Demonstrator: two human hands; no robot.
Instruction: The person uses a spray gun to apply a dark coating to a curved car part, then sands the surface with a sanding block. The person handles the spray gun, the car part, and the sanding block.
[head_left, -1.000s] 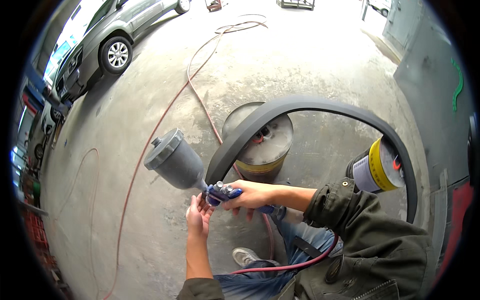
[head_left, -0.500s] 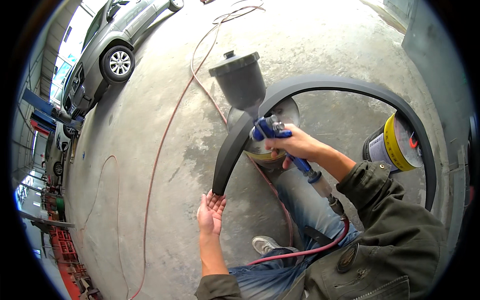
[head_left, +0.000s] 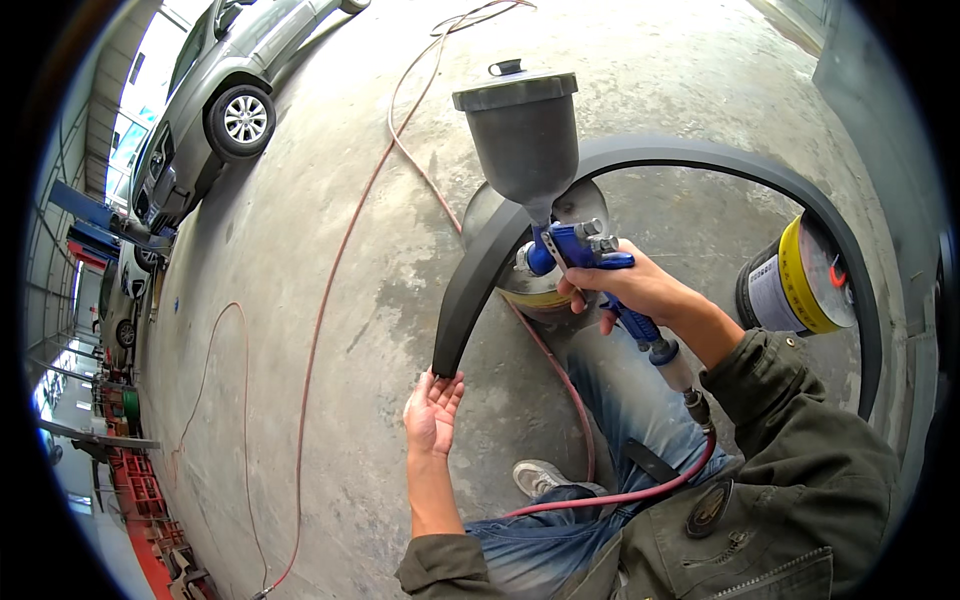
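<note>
My right hand grips a blue spray gun by its handle, with the fingers around the trigger area. A grey lidded paint cup stands upright on top of the gun. Its nozzle points left, toward a long, curved, dark grey wheel arch trim. My left hand, palm up, holds the lower left end of this trim with its fingertips. The trim's middle rests across a round metal bucket lid, and its far end curves down on the right. A red air hose runs from the gun's base over my leg.
A bucket with a yellow band lies inside the trim's curve at right. More hose snakes over the concrete floor. A silver-grey car stands at upper left, and red metal equipment lines the left side. A grey wall bounds the right.
The spray gun and my right hand have shifted right relative to the trim, and the cup sits more upright. My left hand keeps hold of the trim's end. The whole view has shifted slightly.
</note>
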